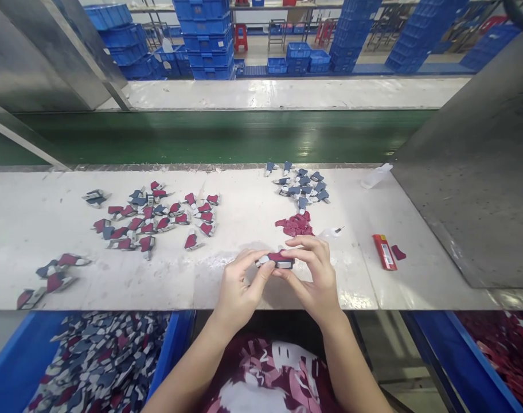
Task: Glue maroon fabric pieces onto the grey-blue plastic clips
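Near the front edge of the white table, my left hand [239,287] and my right hand [315,275] hold one small part [281,260] between them. The part is maroon on top, with grey and dark sides. My left thumb and fingers pinch its left end, while my right fingers grip its right end. Just beyond lies a pile of maroon pieces [296,224], with a group of blue-grey parts [304,189] behind it. A small clear bottle with a dark needle tip [330,233] rests beside my right hand.
Assembled-looking maroon and grey parts [147,226] spread over the left. A red packet [384,252] and a white bottle [375,176] lie right. Blue bins [178,338] stand below the table edge; a green belt [244,137] runs behind. Metal panels [476,172] flank the workspace.
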Tool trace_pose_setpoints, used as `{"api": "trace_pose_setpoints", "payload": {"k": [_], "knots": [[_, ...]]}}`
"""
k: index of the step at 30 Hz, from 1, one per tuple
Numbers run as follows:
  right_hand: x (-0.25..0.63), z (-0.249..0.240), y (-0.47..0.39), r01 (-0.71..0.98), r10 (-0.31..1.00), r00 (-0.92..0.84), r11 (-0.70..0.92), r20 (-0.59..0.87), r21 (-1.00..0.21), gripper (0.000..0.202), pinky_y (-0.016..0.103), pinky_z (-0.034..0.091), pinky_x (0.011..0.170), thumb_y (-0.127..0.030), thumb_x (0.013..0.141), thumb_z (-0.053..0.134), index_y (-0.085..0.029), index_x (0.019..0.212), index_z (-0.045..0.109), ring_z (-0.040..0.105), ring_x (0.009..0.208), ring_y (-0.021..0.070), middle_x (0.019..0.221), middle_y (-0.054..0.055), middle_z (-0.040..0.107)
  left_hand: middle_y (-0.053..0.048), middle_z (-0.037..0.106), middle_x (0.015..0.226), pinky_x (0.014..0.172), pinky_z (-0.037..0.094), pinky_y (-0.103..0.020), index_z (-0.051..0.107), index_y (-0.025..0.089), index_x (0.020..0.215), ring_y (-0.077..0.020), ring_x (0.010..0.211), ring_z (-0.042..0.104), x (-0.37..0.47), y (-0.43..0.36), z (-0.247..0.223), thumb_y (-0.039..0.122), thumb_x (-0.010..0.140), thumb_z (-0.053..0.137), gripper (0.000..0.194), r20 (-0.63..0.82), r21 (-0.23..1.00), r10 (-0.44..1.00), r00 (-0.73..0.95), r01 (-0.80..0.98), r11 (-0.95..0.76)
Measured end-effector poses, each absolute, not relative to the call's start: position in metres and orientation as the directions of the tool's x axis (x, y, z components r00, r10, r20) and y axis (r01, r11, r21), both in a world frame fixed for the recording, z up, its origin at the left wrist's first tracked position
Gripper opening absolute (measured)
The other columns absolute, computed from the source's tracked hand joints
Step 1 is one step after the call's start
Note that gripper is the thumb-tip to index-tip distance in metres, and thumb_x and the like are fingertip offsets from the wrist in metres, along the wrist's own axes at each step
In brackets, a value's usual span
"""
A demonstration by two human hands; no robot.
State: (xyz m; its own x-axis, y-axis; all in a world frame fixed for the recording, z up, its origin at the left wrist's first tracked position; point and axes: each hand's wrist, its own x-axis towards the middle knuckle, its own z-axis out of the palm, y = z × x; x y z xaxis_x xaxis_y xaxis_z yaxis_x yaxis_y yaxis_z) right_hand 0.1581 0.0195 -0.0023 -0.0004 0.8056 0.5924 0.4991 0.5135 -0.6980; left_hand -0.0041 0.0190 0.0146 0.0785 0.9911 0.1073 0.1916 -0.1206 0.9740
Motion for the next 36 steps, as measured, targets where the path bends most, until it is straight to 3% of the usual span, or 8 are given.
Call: {"api": "trace_pose_setpoints", "payload": {"k": [5, 13, 18, 20, 22, 26, 31, 36], "knots": [[0.161, 0.000, 0.023, 0.459, 0.761, -0.131, 0.615, 0.636, -0.641, 0.020, 0.046, 0.048, 0.093, -0.028, 0.085, 0.074, -0.028, 0.101, 0.063, 0.053, 0.101, 0.0246, 0.092, 0.003, 0.064, -0.007, 0.074, 0.092, 0.081, 0.057, -0.034, 0.076, 0.022, 0.097, -0.0242, 0.092, 0.071, -0.011, 0.018, 0.025, 0.035, 0.092, 0.063, 0.019, 0.019, 0.986, 0.987, 0.160, 0.158, -0.045], [0.153, -0.013, 0.024, 0.501, 0.793, -0.107, 0.564, 0.600, -0.656, 0.009, 0.046, 0.048, 0.090, -0.030, 0.091, 0.066, -0.026, 0.098, 0.063, 0.053, 0.098, 0.0246, 0.094, 0.005, 0.061, -0.006, 0.076, 0.093, 0.083, 0.055, -0.032, 0.077, 0.020, 0.093, -0.0234, 0.091, 0.071, -0.015, 0.023, 0.019, 0.036, 0.091, 0.063, 0.021, -0.057, 0.990, 0.979, 0.194, 0.135, 0.031], [0.149, -0.025, 0.031, 0.545, 0.787, -0.085, 0.550, 0.612, -0.633, 0.013, 0.042, 0.051, 0.085, -0.028, 0.091, 0.067, -0.026, 0.103, 0.067, 0.058, 0.095, 0.0228, 0.096, 0.005, 0.064, -0.008, 0.076, 0.101, 0.090, 0.052, -0.038, 0.076, 0.020, 0.099, -0.0259, 0.097, 0.068, -0.029, 0.048, 0.001, 0.038, 0.092, 0.059, 0.026, -0.011, 0.950, 0.971, 0.237, 0.305, -0.064], [0.154, -0.028, 0.029, 0.555, 0.789, -0.079, 0.542, 0.609, -0.631, 0.021, 0.041, 0.053, 0.084, -0.025, 0.091, 0.066, -0.027, 0.112, 0.066, 0.060, 0.096, 0.0220, 0.100, 0.006, 0.064, -0.009, 0.076, 0.103, 0.096, 0.046, -0.046, 0.076, 0.022, 0.100, -0.0292, 0.102, 0.065, -0.043, 0.065, -0.007, 0.037, 0.092, 0.058, 0.025, 0.069, 0.826, 0.983, 0.172, 0.543, -0.153], [0.166, -0.031, 0.024, 0.569, 0.786, -0.055, 0.531, 0.616, -0.627, 0.027, 0.040, 0.054, 0.081, -0.021, 0.091, 0.064, -0.026, 0.117, 0.065, 0.061, 0.094, 0.0218, 0.099, 0.007, 0.064, -0.012, 0.074, 0.105, 0.100, 0.038, -0.055, 0.076, 0.022, 0.100, -0.0342, 0.107, 0.059, -0.059, 0.082, -0.013, 0.034, 0.091, 0.058, 0.023, 0.185, 0.602, 0.981, 0.067, 0.781, -0.167], [0.194, -0.037, 0.012, 0.706, 0.688, 0.097, 0.462, 0.720, -0.537, 0.026, 0.040, 0.053, 0.077, -0.016, 0.086, 0.067, -0.028, 0.109, 0.068, 0.061, 0.086, 0.0215, 0.091, 0.005, 0.061, -0.017, 0.063, 0.121, 0.099, 0.032, -0.057, 0.071, 0.021, 0.115, -0.0387, 0.115, 0.050, -0.069, 0.121, -0.017, 0.026, 0.091, 0.054, 0.029, 0.385, 0.282, 0.923, 0.015, 0.950, -0.133], [0.210, -0.042, 0.010, 0.833, 0.667, 0.298, 0.168, 0.683, -0.527, 0.019, 0.060, 0.043, 0.097, -0.030, 0.082, 0.073, -0.026, 0.101, 0.074, 0.049, 0.120, 0.0356, 0.125, 0.013, 0.049, -0.015, 0.062, 0.116, 0.098, 0.040, -0.044, 0.065, 0.016, 0.121, -0.0308, 0.111, 0.053, -0.014, 0.177, -0.014, 0.026, 0.094, 0.055, 0.031, 0.386, 0.270, 0.858, 0.341, 0.847, -0.458], [0.209, -0.053, 0.020, 0.823, 0.813, 0.194, 0.170, 0.548, -0.542, 0.034, 0.072, 0.033, 0.104, -0.036, 0.085, 0.069, -0.030, 0.119, 0.070, 0.026, 0.138, 0.0427, 0.149, 0.012, 0.033, -0.015, 0.064, 0.118, 0.095, 0.042, -0.042, 0.063, 0.015, 0.122, -0.0304, 0.114, 0.053, 0.053, 0.229, -0.018, 0.013, 0.088, 0.061, 0.034, 0.273, 0.280, 0.735, 0.621, 0.680, -0.678]]}}
